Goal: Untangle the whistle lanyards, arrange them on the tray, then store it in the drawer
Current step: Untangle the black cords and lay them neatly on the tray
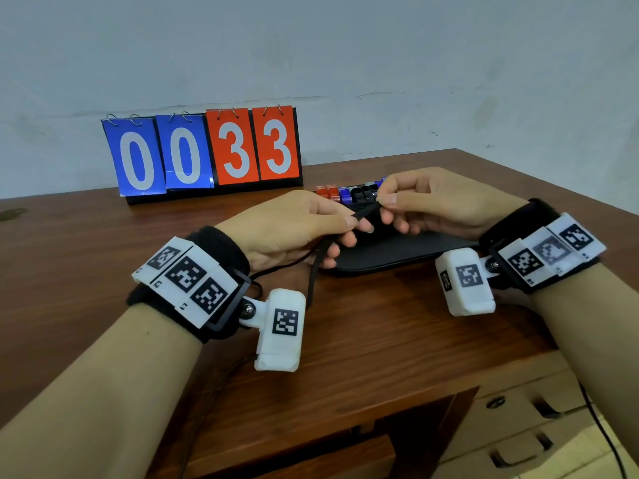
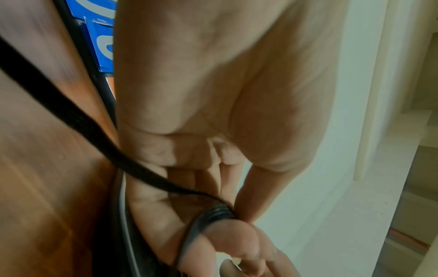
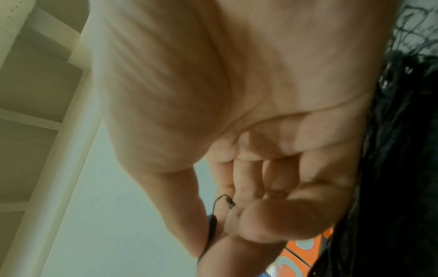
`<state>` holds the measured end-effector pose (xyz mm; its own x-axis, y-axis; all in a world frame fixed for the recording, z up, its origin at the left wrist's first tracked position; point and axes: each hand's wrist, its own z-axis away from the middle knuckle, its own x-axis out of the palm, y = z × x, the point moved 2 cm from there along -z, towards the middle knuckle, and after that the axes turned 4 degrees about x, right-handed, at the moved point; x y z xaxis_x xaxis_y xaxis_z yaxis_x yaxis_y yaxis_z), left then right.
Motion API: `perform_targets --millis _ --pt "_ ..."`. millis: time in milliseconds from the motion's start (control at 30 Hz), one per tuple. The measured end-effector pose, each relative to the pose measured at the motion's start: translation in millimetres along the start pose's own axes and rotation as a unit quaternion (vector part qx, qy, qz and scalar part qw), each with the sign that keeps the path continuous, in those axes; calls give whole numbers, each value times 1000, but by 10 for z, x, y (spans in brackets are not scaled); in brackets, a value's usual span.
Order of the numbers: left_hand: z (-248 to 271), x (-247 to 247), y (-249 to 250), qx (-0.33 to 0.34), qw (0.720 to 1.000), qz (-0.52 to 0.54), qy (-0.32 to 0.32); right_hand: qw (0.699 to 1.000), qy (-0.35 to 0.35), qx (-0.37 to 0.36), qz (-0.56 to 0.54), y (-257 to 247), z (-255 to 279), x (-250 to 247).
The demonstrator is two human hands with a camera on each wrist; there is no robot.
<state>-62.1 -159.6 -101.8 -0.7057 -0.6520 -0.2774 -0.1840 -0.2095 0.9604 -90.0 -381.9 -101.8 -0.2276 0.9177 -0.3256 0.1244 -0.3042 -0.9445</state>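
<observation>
A black lanyard strap (image 1: 363, 211) runs between my two hands above the black tray (image 1: 408, 252). My left hand (image 1: 345, 226) pinches it with thumb and fingers, and the strap hangs down from it to the table (image 1: 313, 271). My right hand (image 1: 385, 205) pinches the strap's upper end. The left wrist view shows the strap (image 2: 78, 120) ending in a bunch of cords at my fingertips (image 2: 246, 215). In the right wrist view a thin cord loop (image 3: 220, 201) and strap sit between thumb and fingers. Red, blue and black whistles (image 1: 349, 193) lie in a row at the tray's far edge.
A flip scoreboard (image 1: 202, 153) reading 0033 stands at the back of the wooden desk (image 1: 345, 340). Pale drawers (image 1: 518, 426) with handles sit under the desk at lower right. A black cable (image 1: 601, 433) hangs at the right.
</observation>
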Motion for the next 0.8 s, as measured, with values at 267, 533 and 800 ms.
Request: perform_targets --millis 267,533,800 --pt "4 -126 11 -13 998 24 61 998 45 -34 -37 -11 -11 -75" --pt "25 -231 21 -5 997 2 77 982 137 -51 -116 1 -54 -189" --pt "8 -275 31 19 992 44 116 956 219 -41 -191 6 -56 -276"
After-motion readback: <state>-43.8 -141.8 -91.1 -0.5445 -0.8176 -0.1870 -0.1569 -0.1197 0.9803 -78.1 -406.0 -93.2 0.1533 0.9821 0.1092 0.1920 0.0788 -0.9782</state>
